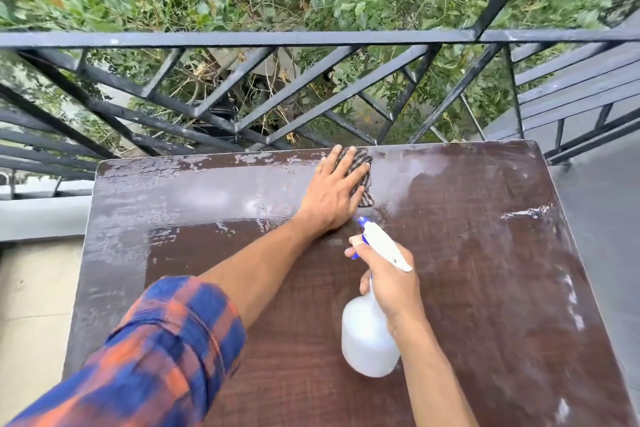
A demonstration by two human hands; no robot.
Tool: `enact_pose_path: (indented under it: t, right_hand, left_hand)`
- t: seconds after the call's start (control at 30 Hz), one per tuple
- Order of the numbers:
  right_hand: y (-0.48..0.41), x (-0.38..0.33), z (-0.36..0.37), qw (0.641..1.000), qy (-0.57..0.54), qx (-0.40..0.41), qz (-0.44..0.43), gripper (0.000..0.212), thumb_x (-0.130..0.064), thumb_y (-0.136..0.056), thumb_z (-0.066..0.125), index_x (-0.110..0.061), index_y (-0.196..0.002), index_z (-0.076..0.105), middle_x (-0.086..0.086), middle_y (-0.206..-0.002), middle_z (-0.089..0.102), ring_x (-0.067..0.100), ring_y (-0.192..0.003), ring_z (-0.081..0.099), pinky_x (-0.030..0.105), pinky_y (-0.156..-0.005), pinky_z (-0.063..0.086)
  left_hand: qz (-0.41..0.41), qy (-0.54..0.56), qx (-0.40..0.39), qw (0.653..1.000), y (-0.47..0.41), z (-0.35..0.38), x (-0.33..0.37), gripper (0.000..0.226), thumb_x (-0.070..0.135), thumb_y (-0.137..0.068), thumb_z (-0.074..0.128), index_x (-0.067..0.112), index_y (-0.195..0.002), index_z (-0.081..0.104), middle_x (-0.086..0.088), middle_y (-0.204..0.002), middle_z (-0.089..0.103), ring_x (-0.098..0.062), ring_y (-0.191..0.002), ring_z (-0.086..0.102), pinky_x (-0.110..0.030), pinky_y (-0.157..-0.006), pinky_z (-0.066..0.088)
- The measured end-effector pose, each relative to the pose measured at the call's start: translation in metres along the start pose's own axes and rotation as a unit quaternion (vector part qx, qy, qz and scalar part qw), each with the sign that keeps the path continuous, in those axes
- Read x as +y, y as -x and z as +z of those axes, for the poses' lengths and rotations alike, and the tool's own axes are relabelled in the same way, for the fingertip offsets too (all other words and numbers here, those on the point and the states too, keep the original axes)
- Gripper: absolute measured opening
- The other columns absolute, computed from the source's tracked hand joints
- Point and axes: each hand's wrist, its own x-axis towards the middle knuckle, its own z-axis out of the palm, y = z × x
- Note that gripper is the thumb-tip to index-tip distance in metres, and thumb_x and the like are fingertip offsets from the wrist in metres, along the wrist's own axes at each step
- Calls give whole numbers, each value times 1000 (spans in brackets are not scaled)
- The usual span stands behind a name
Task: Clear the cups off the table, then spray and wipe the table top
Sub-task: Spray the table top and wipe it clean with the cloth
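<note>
Now: L hand (334, 191) flat, covering most of cloth (361, 165); R hand (388, 284) wrapped round spray bottle (367, 340) neck, above table (485, 288).

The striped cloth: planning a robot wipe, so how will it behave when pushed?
Probably floppy: the striped cloth lies crumpled under the flat left hand. It likely bunches unless pressed flat. On the wet-looking table top it should slide easily.

1. Table (467, 288): dark brown wood grain, with pale whitish patches.
2. Cloth (358, 163): grey and dark stripes.
3. Spray bottle (367, 340): white body, blue nozzle and trigger.
4. Sleeve (156, 340): blue and orange checks.
5. Railing (242, 38): dark grey paint, scuffed paler in places.
6. Leaves (277, 0): green.
</note>
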Motion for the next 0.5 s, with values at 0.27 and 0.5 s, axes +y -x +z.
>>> enact_pose_path:
  t: [0.27,0.5]
  right_hand:
    - [1,-4,44,999,20,-40,-6,8,-5,-92,69,2,-92,72,12,-83,70,17,-39,38,24,-45,35]
    - [15,-5,113,992,49,-113,-15,16,-13,-96,72,-8,-81,74,7,-80,69,17,-38,39,21,-43,37]
  left_hand:
    - [-164,-13,62,984,67,-38,-167,51,40,-102,35,16,-144,51,-20,-153,42,-38,-143,34,-49,-121,23]
    - [-307,-26,130,942,194,-81,-275,51,34,-100,39,9,-142,52,-27,-151,41,-43,-141,32,-39,-124,10]
